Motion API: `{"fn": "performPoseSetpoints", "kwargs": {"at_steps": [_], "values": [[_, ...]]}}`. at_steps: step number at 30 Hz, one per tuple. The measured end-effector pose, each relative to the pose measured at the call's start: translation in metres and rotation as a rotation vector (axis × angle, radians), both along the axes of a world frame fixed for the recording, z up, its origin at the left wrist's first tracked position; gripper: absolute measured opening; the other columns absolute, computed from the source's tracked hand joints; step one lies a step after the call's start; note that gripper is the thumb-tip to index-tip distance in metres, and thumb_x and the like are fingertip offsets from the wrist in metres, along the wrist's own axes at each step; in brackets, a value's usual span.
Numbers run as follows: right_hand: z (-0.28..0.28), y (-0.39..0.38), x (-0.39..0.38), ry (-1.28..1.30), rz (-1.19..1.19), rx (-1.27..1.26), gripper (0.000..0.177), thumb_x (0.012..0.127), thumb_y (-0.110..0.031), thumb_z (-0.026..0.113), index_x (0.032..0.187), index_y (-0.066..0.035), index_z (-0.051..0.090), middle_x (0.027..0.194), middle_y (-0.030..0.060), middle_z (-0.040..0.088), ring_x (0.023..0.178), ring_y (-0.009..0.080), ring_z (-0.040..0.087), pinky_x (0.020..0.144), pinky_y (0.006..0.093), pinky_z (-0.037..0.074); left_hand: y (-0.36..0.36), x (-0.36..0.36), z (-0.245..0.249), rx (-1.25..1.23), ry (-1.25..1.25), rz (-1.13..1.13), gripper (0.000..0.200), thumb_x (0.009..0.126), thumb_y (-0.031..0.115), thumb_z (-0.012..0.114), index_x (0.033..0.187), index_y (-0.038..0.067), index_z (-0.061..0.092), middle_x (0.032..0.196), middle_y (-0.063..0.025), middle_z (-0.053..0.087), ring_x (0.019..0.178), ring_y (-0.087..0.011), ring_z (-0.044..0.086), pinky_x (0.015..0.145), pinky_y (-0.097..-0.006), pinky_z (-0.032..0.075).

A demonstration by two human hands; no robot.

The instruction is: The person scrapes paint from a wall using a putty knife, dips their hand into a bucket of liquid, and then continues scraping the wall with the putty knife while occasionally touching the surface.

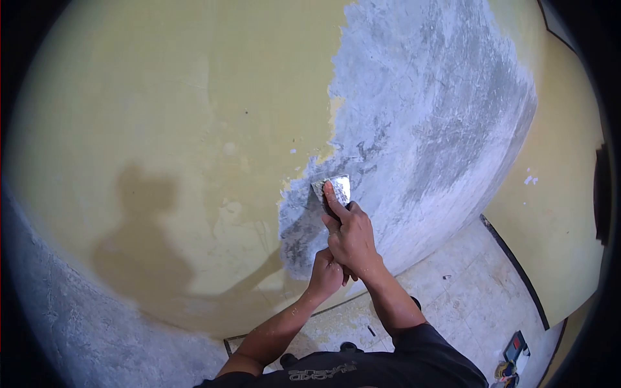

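Observation:
My right hand [352, 239] is closed round the dark handle of a scraper [341, 187], its index finger stretched along the metal blade. The blade lies against the wall near the ragged border between yellow paint [259, 142] and a bare grey-white patch [414, 129]. Just below, my left hand [326, 275] is closed against the lower part of my right hand; whether it also grips the handle end is hidden.
Paint flakes lie on the tiled floor [453, 284] below. At the lower right stand a dark tray-like item [515, 346] and small objects. A yellow wall section [550, 213] with a dark skirting edge rises at the right. My shadow falls on the wall at left.

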State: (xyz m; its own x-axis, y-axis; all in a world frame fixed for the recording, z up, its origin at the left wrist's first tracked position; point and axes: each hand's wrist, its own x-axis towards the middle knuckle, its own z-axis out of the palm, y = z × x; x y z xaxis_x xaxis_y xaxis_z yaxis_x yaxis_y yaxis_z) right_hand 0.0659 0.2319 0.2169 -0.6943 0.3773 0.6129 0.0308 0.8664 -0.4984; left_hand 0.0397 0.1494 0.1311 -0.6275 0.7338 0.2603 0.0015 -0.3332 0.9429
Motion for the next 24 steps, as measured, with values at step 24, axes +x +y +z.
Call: {"fn": "performPoseSetpoints", "kwargs": {"at_steps": [24], "values": [[0.007,-0.027,-0.023,0.077,0.09,0.047,0.062,0.085,-0.015,0.062,0.144,-0.025,0.045,0.078,0.0243,0.052,0.061,0.0418,0.055,0.055,0.048,0.045,-0.025,-0.019,-0.004,0.066,-0.045,0.128,0.038,0.101,0.017,0.041,0.072,0.0,0.057,0.052,-0.0069,0.058,0.041,-0.0105,0.05,0.037,-0.0264,0.037]]}}
